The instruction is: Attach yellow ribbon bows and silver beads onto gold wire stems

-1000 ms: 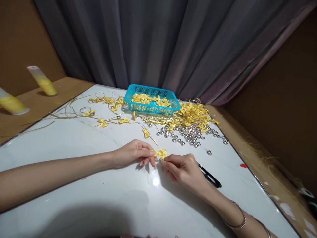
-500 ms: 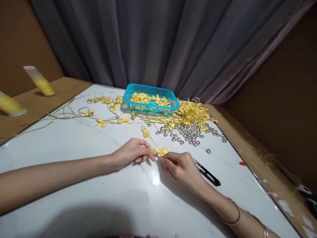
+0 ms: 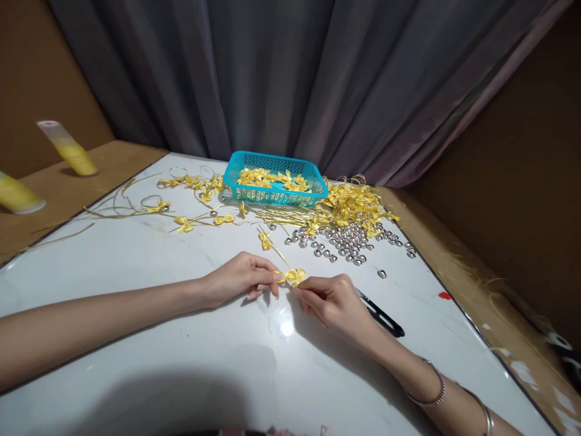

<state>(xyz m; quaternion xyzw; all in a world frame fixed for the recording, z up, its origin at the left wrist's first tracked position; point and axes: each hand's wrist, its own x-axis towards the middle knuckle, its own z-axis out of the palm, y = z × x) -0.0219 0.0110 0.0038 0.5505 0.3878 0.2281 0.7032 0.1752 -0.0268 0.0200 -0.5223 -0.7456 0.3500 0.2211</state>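
A small yellow ribbon bow (image 3: 295,276) sits just above the white counter (image 3: 136,266) near its middle, pinched from the left by the fingers of the left hand (image 3: 240,278) and from the right by those of the right hand (image 3: 333,300), both sets closed narrowly on it. A thin stem (image 3: 279,254) runs back from the bow to a second bow (image 3: 265,241). Farther back lie silver beads (image 3: 349,245), loose yellow bows (image 3: 354,206) and a blue basket (image 3: 276,195); a black pen (image 3: 385,320) lies just beside the right hand.
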